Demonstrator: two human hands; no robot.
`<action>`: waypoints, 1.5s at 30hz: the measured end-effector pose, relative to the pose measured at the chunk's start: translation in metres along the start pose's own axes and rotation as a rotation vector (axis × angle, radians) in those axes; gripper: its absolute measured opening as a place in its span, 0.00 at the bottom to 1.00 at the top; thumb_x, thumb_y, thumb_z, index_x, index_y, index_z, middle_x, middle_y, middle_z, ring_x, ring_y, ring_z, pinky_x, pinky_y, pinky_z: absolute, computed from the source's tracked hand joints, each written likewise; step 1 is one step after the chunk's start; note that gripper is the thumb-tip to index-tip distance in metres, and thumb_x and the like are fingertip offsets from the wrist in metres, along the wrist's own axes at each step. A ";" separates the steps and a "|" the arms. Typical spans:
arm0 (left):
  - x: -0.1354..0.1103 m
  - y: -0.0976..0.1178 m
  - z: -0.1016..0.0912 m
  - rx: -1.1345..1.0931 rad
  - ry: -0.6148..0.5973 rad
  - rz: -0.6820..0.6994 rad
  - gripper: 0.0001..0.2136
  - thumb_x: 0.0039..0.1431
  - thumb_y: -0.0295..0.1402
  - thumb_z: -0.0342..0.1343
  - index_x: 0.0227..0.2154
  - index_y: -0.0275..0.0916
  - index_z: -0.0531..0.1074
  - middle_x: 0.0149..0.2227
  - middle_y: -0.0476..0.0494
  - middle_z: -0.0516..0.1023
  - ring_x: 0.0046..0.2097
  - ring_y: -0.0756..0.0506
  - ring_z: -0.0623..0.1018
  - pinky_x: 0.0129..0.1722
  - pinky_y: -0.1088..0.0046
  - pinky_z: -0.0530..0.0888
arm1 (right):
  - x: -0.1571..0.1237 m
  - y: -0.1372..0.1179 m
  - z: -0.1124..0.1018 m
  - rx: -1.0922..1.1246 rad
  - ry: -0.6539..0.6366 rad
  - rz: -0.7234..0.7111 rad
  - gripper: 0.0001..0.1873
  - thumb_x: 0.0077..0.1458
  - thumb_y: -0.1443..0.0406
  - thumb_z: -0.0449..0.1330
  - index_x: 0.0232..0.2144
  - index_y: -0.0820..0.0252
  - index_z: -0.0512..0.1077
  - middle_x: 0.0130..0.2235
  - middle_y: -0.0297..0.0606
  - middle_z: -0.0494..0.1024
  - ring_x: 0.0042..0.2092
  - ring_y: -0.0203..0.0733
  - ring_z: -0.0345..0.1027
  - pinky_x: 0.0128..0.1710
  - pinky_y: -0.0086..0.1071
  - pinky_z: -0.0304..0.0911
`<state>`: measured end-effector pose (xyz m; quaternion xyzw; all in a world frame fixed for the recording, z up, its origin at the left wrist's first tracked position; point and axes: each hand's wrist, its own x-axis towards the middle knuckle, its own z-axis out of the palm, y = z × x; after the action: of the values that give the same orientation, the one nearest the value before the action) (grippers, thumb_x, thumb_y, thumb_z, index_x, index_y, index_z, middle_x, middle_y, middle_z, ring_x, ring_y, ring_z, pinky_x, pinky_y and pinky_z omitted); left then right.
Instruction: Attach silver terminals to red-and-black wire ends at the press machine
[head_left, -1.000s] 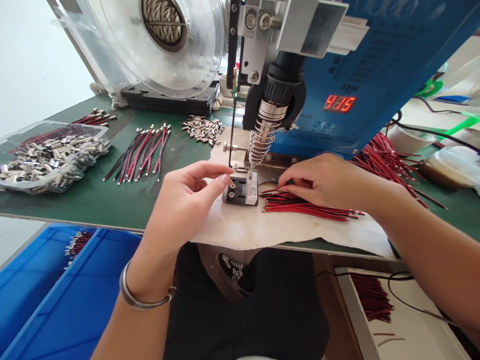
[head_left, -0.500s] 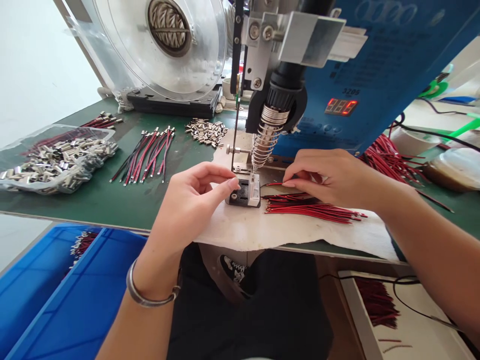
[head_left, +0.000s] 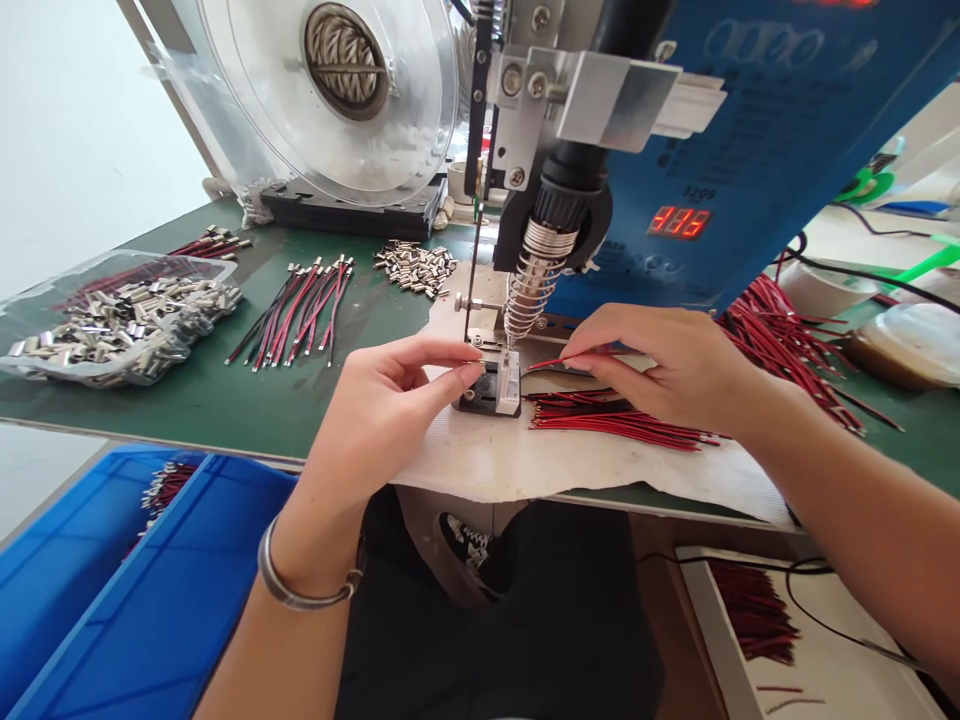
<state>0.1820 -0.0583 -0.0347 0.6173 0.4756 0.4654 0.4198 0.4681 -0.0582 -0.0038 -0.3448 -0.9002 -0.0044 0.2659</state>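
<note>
left hand (head_left: 390, 405): thumb and forefinger nearly tip to tip at the left side of the jig (head_left: 489, 392); cannot tell if gripping something small
right hand (head_left: 660, 362): pinching a thin two-strand wire (head_left: 545, 363) between thumb and forefinger, other fingers curled
wire in the pinch: slender, smooth-sheathed, red with black; ends pointing left, near the right side of the jig
jig: small and blocky, black at the base with round bolt heads, a pale raised block along the right
soldering iron (head_left: 541, 240): slanting down over the jig, wrapped in a shiny coil spring, ribbed black collar above
wire bundle (head_left: 622, 420): red and black, roughly parallel, lying right of the jig on a fine-ribbed, ragged-edged white sheet (head_left: 480, 465)
machine housing (head_left: 750, 130): flat blue panel, red-lit digits
reel (head_left: 409, 100): round, clear plastic, standing behind on a black base
fanned wires (head_left: 300, 310): metal-capped at the far ends, spread on the green tabletop (head_left: 277, 415)
plastic tray (head_left: 97, 378): clear, thin-walled, heaped with silvery connectors (head_left: 135, 325)
connector pile (head_left: 415, 268): small, glossy, loose
bangle (head_left: 300, 598): smooth grey metal, around the left wrist
</note>
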 end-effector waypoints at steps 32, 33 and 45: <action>-0.003 0.007 0.000 -0.234 0.042 -0.024 0.11 0.62 0.37 0.71 0.47 0.43 0.83 0.41 0.45 0.90 0.22 0.54 0.66 0.22 0.71 0.62 | 0.010 0.000 0.017 -0.039 0.092 -0.170 0.13 0.78 0.63 0.60 0.44 0.55 0.86 0.36 0.35 0.88 0.32 0.38 0.79 0.34 0.31 0.67; -0.003 0.009 0.001 -0.259 0.072 -0.016 0.11 0.62 0.36 0.72 0.45 0.43 0.81 0.41 0.46 0.90 0.21 0.54 0.65 0.21 0.72 0.62 | 0.010 0.000 0.018 -0.033 0.090 -0.170 0.13 0.78 0.63 0.60 0.44 0.56 0.86 0.36 0.36 0.88 0.33 0.38 0.79 0.34 0.31 0.67; 0.006 0.020 0.017 -0.225 0.182 0.052 0.06 0.66 0.37 0.66 0.43 0.46 0.84 0.42 0.47 0.85 0.25 0.52 0.66 0.23 0.68 0.61 | 0.009 0.000 0.009 -0.148 0.051 -0.141 0.14 0.79 0.61 0.58 0.45 0.54 0.84 0.37 0.35 0.89 0.34 0.40 0.80 0.35 0.32 0.66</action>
<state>0.2028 -0.0573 -0.0184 0.5336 0.4404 0.5804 0.4294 0.4586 -0.0509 -0.0075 -0.2990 -0.9124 -0.0984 0.2615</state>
